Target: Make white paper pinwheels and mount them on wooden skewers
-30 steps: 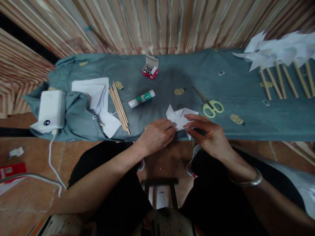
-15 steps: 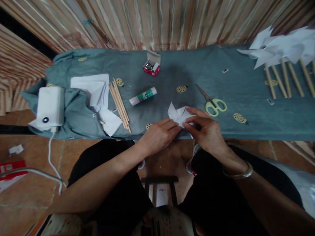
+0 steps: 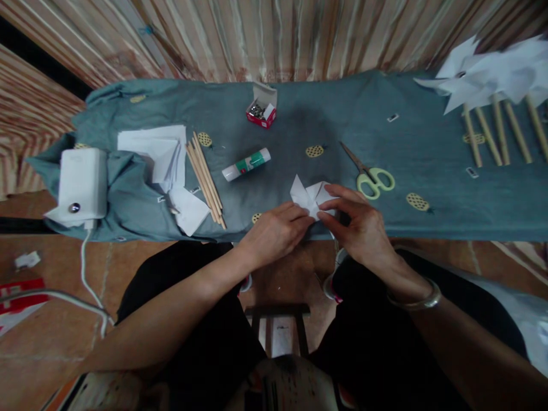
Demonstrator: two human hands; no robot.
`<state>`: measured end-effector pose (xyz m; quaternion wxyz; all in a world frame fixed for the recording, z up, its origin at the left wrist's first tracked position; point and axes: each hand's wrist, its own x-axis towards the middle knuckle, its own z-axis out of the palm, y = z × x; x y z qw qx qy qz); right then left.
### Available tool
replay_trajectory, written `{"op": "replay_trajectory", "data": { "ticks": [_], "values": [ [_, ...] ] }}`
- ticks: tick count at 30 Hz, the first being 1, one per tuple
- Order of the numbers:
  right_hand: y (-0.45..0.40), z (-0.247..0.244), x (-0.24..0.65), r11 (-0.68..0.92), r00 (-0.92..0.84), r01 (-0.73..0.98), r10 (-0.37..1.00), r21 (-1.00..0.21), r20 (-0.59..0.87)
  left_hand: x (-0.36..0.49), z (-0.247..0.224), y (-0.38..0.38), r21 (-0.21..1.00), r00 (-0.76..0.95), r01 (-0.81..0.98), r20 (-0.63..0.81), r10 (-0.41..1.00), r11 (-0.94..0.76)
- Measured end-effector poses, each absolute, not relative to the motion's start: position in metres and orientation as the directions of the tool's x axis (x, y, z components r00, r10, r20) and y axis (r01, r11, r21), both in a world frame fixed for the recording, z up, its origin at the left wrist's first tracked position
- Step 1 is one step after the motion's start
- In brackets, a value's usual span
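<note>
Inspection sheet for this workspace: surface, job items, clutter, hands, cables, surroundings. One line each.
Surface: blue-green cloth with pineapple prints, rumpled at left.
Job items: folded white paper at the near edge, between both hands.
Clutter: wooden sticks, paper sheets, tube, scissors, open red box of small metal pieces; paper pinwheels at far right.
Hands: left hand on the paper's left side; right hand pinching its right side.
Cables: white cable from a white device, hanging off the near edge.
Surroundings: striped curtain behind; tiled floor with red packaging at left.
</note>
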<state>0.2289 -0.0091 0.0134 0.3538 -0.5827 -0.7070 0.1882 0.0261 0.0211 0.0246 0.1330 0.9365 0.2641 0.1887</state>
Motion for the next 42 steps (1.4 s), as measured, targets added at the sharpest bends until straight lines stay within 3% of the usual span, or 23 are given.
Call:
{"op": "replay_trajectory", "data": {
  "ticks": [24, 42],
  "values": [
    [-0.0123, 0.013, 0.2281, 0.298, -0.112, 0.727, 0.94, -0.619, 0.321, 0.0264, 0.0234, 0.0243, 0.508, 0.773, 0.396, 0.264, 0.577, -0.764],
    [-0.0132, 0.0126, 0.2226, 0.37, -0.155, 0.749, 0.904, -0.549, 0.398, 0.0266, 0.0253, 0.0255, 0.527, 0.782, 0.409, 0.219, 0.584, -0.745]
  ]
}}
